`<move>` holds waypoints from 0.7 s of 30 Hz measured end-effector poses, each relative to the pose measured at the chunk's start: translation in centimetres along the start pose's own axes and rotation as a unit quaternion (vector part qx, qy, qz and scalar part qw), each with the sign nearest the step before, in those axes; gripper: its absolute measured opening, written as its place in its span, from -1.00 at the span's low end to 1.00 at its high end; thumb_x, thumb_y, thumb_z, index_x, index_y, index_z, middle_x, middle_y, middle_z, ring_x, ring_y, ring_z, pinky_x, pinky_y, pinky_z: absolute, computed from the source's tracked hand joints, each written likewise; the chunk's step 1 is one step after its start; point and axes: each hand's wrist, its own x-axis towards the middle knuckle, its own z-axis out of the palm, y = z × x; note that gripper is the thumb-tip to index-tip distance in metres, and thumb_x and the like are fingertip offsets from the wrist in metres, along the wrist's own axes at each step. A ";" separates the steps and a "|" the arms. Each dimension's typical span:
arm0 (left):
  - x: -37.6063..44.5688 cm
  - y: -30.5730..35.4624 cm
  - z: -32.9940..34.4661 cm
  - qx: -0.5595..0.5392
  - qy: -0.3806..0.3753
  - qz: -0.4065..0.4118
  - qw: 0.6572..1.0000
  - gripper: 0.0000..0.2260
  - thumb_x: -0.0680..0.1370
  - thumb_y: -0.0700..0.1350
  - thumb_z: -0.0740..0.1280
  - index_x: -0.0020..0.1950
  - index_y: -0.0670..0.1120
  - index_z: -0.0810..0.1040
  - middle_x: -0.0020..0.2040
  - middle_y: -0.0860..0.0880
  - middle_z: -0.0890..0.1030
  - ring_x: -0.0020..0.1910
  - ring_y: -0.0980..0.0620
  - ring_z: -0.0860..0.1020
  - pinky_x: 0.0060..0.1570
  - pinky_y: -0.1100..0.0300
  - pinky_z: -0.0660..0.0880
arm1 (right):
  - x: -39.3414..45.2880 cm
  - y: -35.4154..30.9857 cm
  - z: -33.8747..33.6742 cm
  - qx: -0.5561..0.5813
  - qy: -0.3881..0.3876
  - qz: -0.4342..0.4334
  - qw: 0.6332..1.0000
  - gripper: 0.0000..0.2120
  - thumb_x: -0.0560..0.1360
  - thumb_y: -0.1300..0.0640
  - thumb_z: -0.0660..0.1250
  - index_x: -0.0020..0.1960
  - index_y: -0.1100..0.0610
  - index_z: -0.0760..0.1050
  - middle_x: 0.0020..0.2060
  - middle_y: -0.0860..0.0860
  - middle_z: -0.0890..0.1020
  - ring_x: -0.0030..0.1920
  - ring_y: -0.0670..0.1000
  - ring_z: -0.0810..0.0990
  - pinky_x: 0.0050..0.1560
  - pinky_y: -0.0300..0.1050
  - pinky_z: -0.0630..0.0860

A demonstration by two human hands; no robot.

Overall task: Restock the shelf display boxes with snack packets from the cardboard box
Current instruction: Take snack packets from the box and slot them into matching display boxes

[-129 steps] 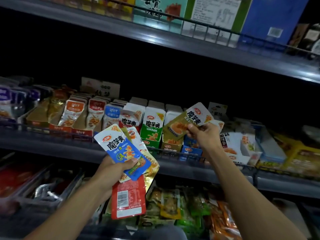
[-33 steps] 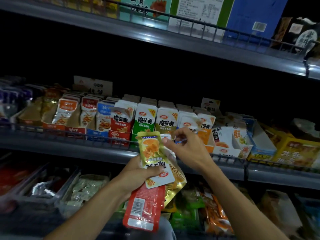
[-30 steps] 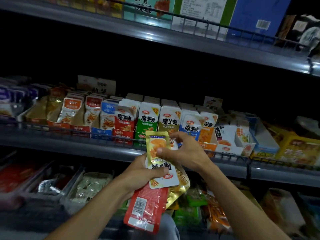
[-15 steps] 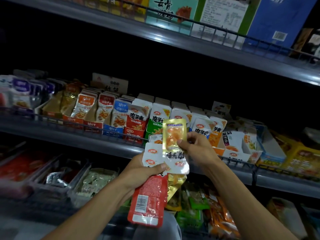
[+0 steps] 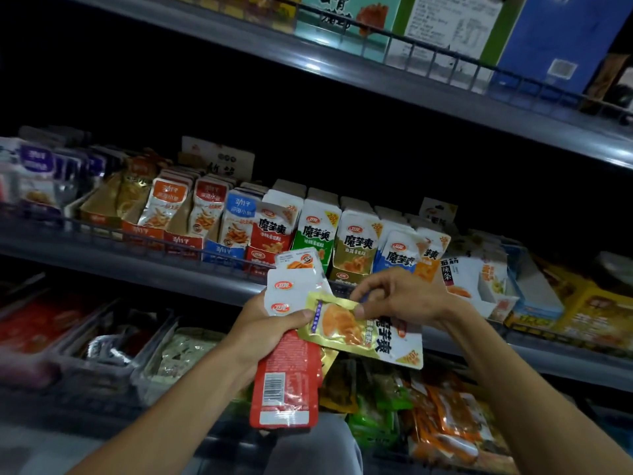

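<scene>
The right hand point(image 5: 407, 299) pinches the olive-gold foil snack packet point(image 5: 356, 332) lying crosswise, long axis sideways; its matching olive-gold display box point(image 5: 354, 258) stands just above. The left hand point(image 5: 265, 332) grips the remaining packets.

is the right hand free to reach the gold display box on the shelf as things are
Probably yes. The right hand pinches the gold packet just below and in front of the gold display box, and nothing stands between them but the low shelf rail.
</scene>
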 end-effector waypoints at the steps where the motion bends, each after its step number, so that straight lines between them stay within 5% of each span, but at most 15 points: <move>1: 0.0 0.0 -0.1 -0.024 0.005 0.002 1.000 -0.79 0.47 -0.29 0.47 0.09 -0.14 0.62 -0.13 -0.12 0.73 -0.26 -0.08 0.70 -0.26 0.10 0.59 | -0.2 0.3 -0.2 0.042 0.032 0.005 0.999 -0.80 0.45 0.13 0.47 0.02 0.20 0.60 -0.44 -0.08 0.60 -0.40 -0.07 0.56 -0.26 -0.24 0.52; 4: 0.7 0.0 -0.2 -0.090 0.050 0.008 0.995 -0.79 0.48 -0.28 0.46 0.10 -0.16 0.62 -0.11 -0.14 0.73 -0.26 -0.10 0.69 -0.24 0.06 0.59 | -0.7 2.2 -0.5 0.170 0.090 0.034 0.981 -0.57 0.29 0.00 0.54 0.06 0.19 0.60 -0.17 -0.02 0.72 -0.10 -0.03 0.69 -0.04 -0.18 0.59; 8: 1.4 -0.3 0.2 -0.105 0.052 0.020 0.993 -0.75 0.49 -0.28 0.45 0.15 -0.17 0.60 -0.07 -0.16 0.73 -0.17 -0.15 0.70 -0.19 0.02 0.60 | -0.8 2.9 0.5 0.271 0.100 0.067 0.955 -0.78 0.42 0.18 0.47 0.05 0.17 0.60 -0.13 0.08 0.72 -0.21 -0.02 0.67 -0.33 -0.23 0.57; 11: 1.5 -0.7 0.7 -0.061 0.044 0.028 0.997 -0.77 0.49 -0.24 0.46 0.14 -0.13 0.61 -0.09 -0.12 0.73 -0.16 -0.13 0.70 -0.19 0.05 0.60 | -0.9 2.2 -0.4 0.214 0.156 0.043 0.963 -0.94 0.51 0.25 0.39 -0.05 0.24 0.57 -0.29 0.02 0.68 -0.33 -0.07 0.60 -0.37 -0.25 0.54; 15: 2.0 -0.9 0.7 -0.025 0.065 0.020 0.997 -0.77 0.50 -0.20 0.47 0.14 -0.11 0.60 -0.10 -0.12 0.72 -0.15 -0.14 0.69 -0.15 0.03 0.60 | 0.1 1.9 -3.4 0.066 0.354 -0.029 0.933 -0.88 0.54 0.22 0.38 -0.18 0.18 0.54 -0.29 0.06 0.65 -0.23 0.08 0.65 -0.23 -0.10 0.63; 18: 2.1 -0.9 0.5 -0.010 0.068 0.017 0.997 -0.78 0.50 -0.19 0.48 0.12 -0.10 0.60 -0.10 -0.12 0.72 -0.16 -0.14 0.69 -0.16 0.03 0.59 | 2.0 3.0 -4.9 -0.019 0.395 -0.026 0.918 -0.92 0.55 0.13 0.38 -0.06 0.14 0.56 -0.16 0.05 0.65 -0.11 0.09 0.64 -0.10 0.05 0.59; 21: 2.1 -0.9 0.6 -0.006 0.067 0.016 0.998 -0.79 0.49 -0.20 0.48 0.11 -0.11 0.60 -0.12 -0.12 0.72 -0.18 -0.14 0.69 -0.19 0.04 0.58 | 3.9 3.8 -4.9 -0.095 0.424 -0.050 0.899 -0.95 0.56 0.08 0.37 -0.03 0.05 0.53 -0.20 0.03 0.57 -0.16 0.03 0.49 -0.13 -0.08 0.40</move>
